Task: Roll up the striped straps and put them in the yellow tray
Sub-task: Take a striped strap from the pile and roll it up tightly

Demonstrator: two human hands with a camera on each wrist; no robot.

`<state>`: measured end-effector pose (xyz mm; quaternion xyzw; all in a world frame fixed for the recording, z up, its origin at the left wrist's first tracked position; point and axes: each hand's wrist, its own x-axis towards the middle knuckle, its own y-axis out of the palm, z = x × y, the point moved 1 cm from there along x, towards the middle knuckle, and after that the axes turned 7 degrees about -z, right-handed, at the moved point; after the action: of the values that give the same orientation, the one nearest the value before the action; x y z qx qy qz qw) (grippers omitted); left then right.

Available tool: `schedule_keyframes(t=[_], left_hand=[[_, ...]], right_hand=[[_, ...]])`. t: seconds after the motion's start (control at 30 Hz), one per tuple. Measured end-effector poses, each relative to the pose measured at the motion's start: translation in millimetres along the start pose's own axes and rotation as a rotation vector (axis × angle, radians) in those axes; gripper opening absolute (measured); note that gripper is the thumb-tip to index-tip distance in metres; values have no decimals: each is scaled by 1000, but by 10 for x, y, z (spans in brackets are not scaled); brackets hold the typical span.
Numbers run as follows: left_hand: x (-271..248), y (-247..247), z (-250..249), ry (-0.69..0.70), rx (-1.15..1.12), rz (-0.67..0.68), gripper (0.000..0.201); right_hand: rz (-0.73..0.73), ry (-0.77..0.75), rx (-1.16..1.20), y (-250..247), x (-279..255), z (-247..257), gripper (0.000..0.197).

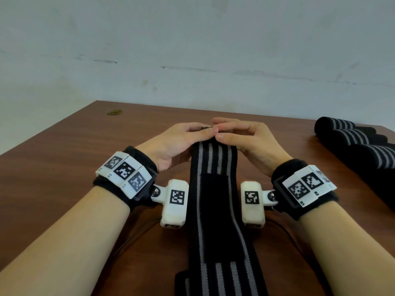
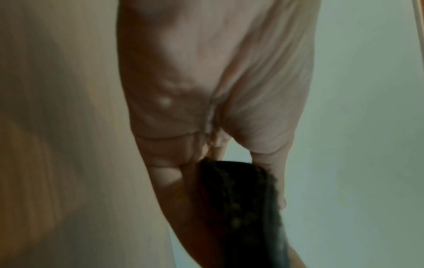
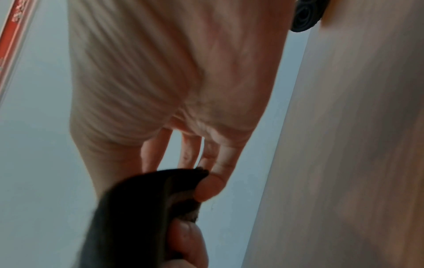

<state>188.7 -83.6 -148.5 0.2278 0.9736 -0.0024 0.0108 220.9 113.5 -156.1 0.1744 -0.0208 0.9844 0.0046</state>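
A long black strap with grey stripes [image 1: 213, 167] lies flat down the middle of the brown table [image 1: 64, 159], running from my hands to the near edge, with a black patch on its middle. My left hand [image 1: 183, 137] and right hand [image 1: 237, 133] meet at its far end and pinch that end between fingers and thumbs. In the left wrist view the dark strap end [image 2: 241, 190] sits between thumb and fingers. In the right wrist view the strap end [image 3: 146, 199] is pinched by a fingertip and thumb. No yellow tray is in view.
Three rolled striped straps [image 1: 359, 144] lie side by side at the table's right edge; one roll end [image 3: 305, 16] shows in the right wrist view. A pale wall stands behind the table. A small stain [image 1: 114, 112] marks the far left of the tabletop.
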Motion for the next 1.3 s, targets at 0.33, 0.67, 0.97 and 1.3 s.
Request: schedule_keyframes(t=[0.33, 0.67, 0.97, 1.3], left_hand=[[3, -59, 9, 23, 7, -61, 47], [-24, -13, -2, 20, 111, -57, 35], [-27, 8, 22, -123, 15, 19, 58], [-37, 21, 4, -159, -47, 0, 34]], right_hand=[[22, 76, -244, -53, 6, 18, 61], [-51, 39, -202, -30, -23, 51, 59], [-79, -65, -187, 17, -28, 27, 52], [-16, -5, -158, 48, -25, 21, 52]])
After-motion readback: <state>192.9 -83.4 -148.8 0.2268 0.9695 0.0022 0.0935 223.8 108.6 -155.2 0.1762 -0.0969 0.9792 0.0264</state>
